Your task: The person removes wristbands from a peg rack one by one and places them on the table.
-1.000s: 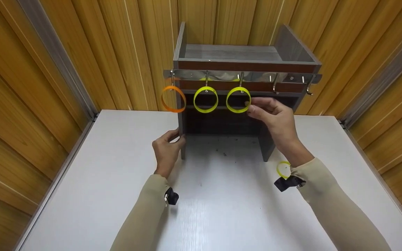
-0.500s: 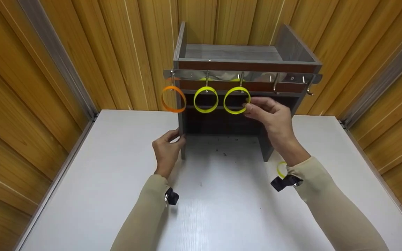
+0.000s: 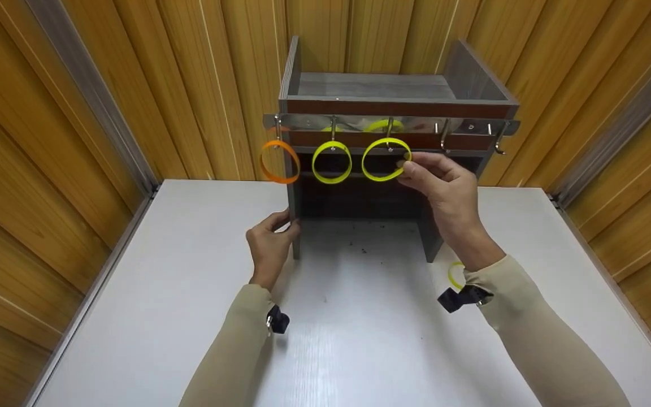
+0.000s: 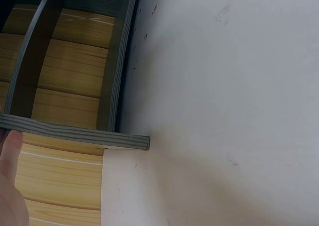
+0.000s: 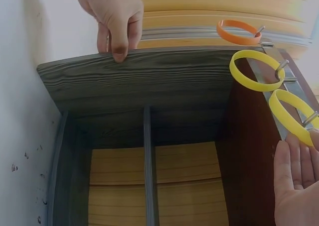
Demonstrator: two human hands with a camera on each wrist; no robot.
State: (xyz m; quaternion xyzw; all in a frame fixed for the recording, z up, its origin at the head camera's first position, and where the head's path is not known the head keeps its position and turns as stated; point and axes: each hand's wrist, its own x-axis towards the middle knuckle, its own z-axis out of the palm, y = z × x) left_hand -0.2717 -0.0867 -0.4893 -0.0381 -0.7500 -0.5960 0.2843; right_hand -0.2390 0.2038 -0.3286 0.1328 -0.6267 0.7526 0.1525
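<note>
My right hand (image 3: 450, 192) pinches the right edge of a yellow ring (image 3: 382, 179) at the third hook from the left. In the right wrist view, that hook's tip shows within the yellow ring. To its left, another yellow ring (image 3: 332, 181) and an orange ring (image 3: 283, 181) hang from the first two hooks. Low on the left, my left hand (image 3: 269, 243) holds the side panel of a grey wooden shelf (image 3: 404, 103). The right wrist view shows its thumb (image 5: 118, 52) on the panel's inner face.
A metal hook rail (image 3: 416, 124) runs across the shelf's front. Its two right hooks (image 3: 444, 135) carry no ring. One more yellow ring (image 3: 452, 276) lies on the white table (image 3: 348, 339), partly behind my right wrist. Wooden plank walls (image 3: 218, 85) stand around.
My right hand shifted the pinched yellow ring slightly left and down, then slightly up and right. Its reflection in the rail looks larger now. The left hand stays on the panel.
</note>
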